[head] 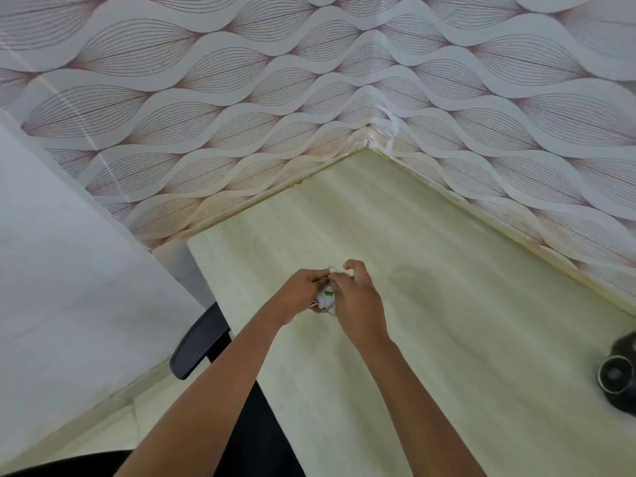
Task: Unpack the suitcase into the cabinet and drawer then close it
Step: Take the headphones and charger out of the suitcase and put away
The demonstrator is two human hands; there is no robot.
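Note:
Both my hands meet over the pale wooden desk [447, 287], holding a small white object with a green mark [326, 297], which looks like a charger plug with a thin cable. My left hand [301, 292] grips it from the left. My right hand [358, 301] covers it from the right, its fingers curled around the cable end. Most of the object is hidden between the hands. No suitcase, cabinet or drawer is in view.
A black round device [619, 373] sits at the desk's right edge. A black chair armrest [198, 342] stands left of the desk, beside a white panel [69, 287]. Patterned wallpaper walls [309, 98] meet in a corner behind the desk.

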